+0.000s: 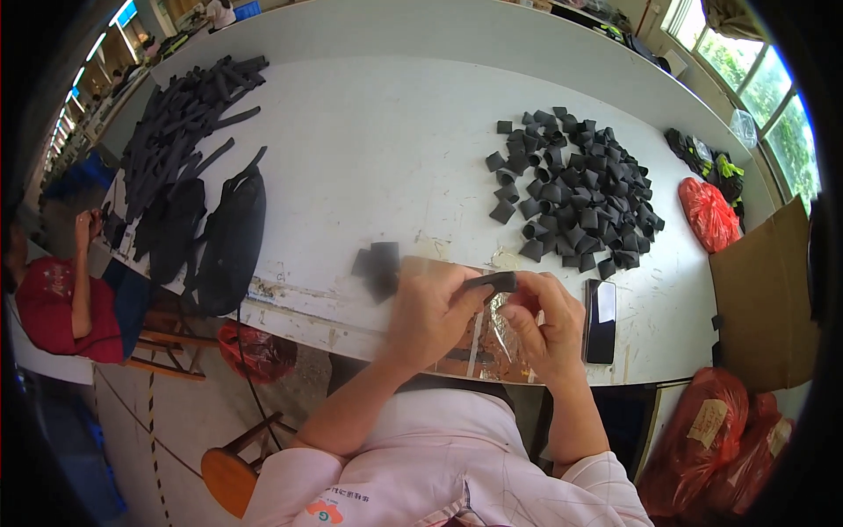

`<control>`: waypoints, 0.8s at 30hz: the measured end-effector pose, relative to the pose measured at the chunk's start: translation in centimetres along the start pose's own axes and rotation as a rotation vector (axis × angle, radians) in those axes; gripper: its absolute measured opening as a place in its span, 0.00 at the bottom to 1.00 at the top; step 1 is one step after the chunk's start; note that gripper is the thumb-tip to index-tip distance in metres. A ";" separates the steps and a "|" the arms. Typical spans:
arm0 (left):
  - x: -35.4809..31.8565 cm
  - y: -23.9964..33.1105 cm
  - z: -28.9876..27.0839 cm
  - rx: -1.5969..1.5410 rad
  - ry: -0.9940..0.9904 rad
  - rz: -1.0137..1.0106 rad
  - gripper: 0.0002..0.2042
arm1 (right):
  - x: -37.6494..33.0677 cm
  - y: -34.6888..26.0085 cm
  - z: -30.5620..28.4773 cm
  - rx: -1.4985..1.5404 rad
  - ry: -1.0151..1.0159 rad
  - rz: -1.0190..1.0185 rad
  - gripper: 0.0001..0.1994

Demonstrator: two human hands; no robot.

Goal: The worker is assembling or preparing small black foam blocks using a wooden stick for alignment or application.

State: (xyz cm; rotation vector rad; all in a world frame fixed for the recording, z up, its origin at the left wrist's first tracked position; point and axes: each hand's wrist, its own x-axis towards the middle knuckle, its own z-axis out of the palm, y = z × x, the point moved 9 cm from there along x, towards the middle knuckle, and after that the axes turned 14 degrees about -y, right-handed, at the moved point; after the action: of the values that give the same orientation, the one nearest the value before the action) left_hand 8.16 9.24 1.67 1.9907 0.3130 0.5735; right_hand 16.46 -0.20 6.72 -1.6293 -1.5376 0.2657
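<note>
Over the table's near edge, both my hands hold one small black piece of bendable material (500, 281). My left hand (430, 307) pinches its left part, hiding much of it. My right hand (549, 325) has thumb and fingers bent at its right end. Below them lies a brown board (514, 364) with shiny tape on it; a thin pale pointed thing (500, 335) shows between the hands, too unclear to name. Several flat black pieces (379, 268) lie just left of my left hand. Farther right spreads a heap of short black tube-like loops (584, 193).
Long black strips (189, 114) and a dark cloth bundle (233, 237) cover the table's left end. A phone (601, 322) lies right of my hands. Red bags (709, 213) and a cardboard sheet (764, 299) stand at the right. A person in red (66, 303) sits at the left.
</note>
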 end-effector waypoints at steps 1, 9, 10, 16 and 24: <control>-0.1 -0.1 0.0 0.000 0.013 -0.017 0.05 | 0.3 -0.5 -0.1 -0.053 -0.014 -0.038 0.08; -4.6 -8.5 -6.7 0.192 0.522 -0.283 0.09 | 2.2 5.1 -5.2 1.173 0.271 0.049 0.13; -5.1 -9.8 -7.6 0.197 0.520 -0.288 0.09 | 1.2 6.9 -5.4 1.133 0.386 0.156 0.13; -5.9 -13.6 -5.9 0.711 0.251 -0.427 0.09 | -5.3 9.0 4.8 1.018 0.065 0.597 0.13; -6.3 -6.4 -5.8 0.572 0.301 0.016 0.06 | -3.3 5.4 11.6 0.261 -0.344 0.396 0.12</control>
State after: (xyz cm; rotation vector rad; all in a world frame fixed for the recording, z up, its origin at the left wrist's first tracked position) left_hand -0.07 13.79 -3.39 2.4507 0.7092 0.8681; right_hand 11.83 2.48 -5.39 -1.7244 -1.3384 0.9636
